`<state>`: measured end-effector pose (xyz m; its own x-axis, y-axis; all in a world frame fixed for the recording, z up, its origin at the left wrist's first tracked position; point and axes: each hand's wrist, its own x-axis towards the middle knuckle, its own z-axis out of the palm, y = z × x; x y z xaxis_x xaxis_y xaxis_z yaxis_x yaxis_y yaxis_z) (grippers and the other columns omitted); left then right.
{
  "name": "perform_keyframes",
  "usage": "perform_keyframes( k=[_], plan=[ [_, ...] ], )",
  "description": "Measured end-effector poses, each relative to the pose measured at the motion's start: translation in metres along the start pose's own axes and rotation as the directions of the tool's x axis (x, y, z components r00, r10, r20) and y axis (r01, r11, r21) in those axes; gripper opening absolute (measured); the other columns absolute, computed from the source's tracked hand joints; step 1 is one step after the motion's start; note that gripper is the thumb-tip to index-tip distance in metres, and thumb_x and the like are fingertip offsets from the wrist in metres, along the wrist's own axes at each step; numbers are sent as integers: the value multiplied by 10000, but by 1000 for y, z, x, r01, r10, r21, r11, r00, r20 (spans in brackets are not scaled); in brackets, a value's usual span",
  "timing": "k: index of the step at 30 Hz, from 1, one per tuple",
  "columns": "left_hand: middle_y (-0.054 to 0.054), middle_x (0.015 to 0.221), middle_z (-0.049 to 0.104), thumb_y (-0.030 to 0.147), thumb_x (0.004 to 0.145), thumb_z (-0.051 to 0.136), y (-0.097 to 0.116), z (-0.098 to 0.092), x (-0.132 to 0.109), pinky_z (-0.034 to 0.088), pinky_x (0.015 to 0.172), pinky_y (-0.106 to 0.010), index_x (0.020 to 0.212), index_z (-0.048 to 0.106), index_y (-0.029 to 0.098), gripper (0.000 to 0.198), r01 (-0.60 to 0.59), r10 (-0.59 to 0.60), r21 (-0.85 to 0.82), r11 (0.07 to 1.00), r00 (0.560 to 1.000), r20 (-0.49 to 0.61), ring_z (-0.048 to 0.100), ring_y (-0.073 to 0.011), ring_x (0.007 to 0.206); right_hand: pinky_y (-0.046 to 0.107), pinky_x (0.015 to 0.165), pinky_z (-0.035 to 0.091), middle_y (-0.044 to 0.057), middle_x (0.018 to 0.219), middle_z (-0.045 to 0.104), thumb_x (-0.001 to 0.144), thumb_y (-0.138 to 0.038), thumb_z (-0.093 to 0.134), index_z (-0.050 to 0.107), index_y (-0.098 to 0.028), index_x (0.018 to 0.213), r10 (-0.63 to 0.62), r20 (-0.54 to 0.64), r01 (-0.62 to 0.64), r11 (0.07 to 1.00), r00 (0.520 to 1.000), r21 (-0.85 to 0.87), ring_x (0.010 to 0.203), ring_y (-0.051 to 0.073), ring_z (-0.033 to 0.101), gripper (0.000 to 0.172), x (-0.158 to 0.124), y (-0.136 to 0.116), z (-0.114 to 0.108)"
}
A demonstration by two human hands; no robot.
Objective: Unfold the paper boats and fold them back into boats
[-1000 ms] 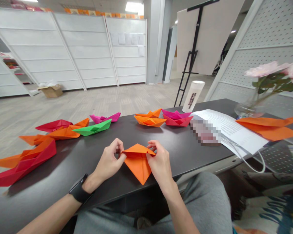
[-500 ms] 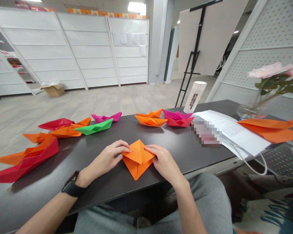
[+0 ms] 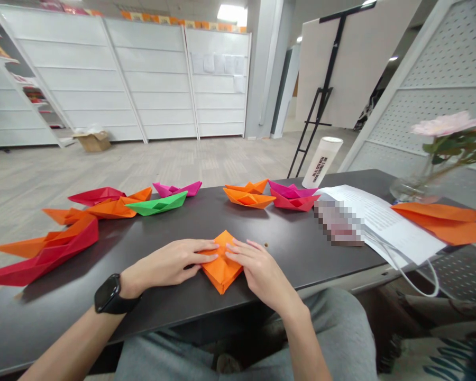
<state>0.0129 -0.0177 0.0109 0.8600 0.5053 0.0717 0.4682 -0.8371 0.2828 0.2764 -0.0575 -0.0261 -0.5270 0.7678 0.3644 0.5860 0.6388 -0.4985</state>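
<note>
A folded square of orange origami paper (image 3: pixel 221 271) lies flat on the dark table (image 3: pixel 206 317), its lower point toward me. My left hand (image 3: pixel 170 262) rests on its left side, fingers stretched over the fold. My right hand (image 3: pixel 259 272) presses its right side, and the fingertips of both hands nearly meet. Most of the paper's upper part is hidden by my fingers. A black watch (image 3: pixel 111 294) sits on my left wrist. Paper boats stand beyond my hands, the nearest a green boat (image 3: pixel 157 203) and an orange boat (image 3: pixel 249 198).
More paper boats in red, magenta and orange line the far side of the table, with a large red-and-orange boat (image 3: pixel 47 251) at left. Printed sheets (image 3: pixel 396 233), a white tube (image 3: pixel 322 162) and a glass vase (image 3: pixel 410 188) stand at right.
My hands have gone from pinching the raised orange paper to lying flat on it. The paper now sits lower and flatter. The view has shifted slightly.
</note>
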Motion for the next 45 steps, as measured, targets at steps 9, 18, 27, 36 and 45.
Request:
perform_keyframes(
  k=[9, 18, 27, 36, 45],
  plan=[
    [-29, 1483, 517, 32, 891, 493, 4, 1, -2, 347, 1175, -413, 1350, 583, 295, 537, -85, 87, -58, 995, 996, 31, 416, -244, 1411, 456, 1164, 371, 59, 1362, 615, 807, 52, 410, 638, -194, 1284, 42, 84, -52, 992, 996, 114, 1333, 197, 515, 583, -4, -3, 0],
    [-83, 1227, 692, 313, 891, 660, 11, 2, 0, 451, 1029, -361, 1224, 666, 263, 337, -46, 28, -135, 990, 991, -133, 614, -255, 1164, 450, 1084, 450, 60, 1264, 690, 939, -204, 528, 708, -246, 1171, 148, 61, -158, 960, 987, 232, 1217, 237, 617, 296, -3, -2, -7],
    [-23, 906, 700, 251, 943, 533, 0, 22, 15, 504, 699, -245, 1105, 644, 210, 201, 272, -376, -371, 888, 894, -245, 647, -149, 738, 350, 877, 558, 48, 1073, 706, 889, -138, 524, 627, -243, 1223, 322, -168, -279, 931, 932, 234, 1000, 209, 675, 366, 13, 5, 4],
    [-75, 1297, 657, 131, 925, 501, 5, 26, 18, 463, 1047, -362, 1159, 681, 245, 317, 21, -46, -107, 994, 970, -239, 605, -219, 1206, 448, 1018, 493, 104, 1268, 628, 880, 8, 383, 686, -218, 1157, 122, -130, -135, 986, 984, -94, 1189, 246, 587, 469, 9, -3, 8],
    [-58, 1493, 500, 245, 969, 503, 6, 17, 8, 278, 1198, -403, 1487, 403, 263, 527, 1, -1, -53, 999, 1000, -13, 416, -213, 1412, 493, 1177, 339, 103, 1519, 430, 951, -189, 491, 447, -205, 1468, 146, 147, -137, 988, 978, -72, 1402, 247, 424, 519, -9, -27, 0]
  ],
)
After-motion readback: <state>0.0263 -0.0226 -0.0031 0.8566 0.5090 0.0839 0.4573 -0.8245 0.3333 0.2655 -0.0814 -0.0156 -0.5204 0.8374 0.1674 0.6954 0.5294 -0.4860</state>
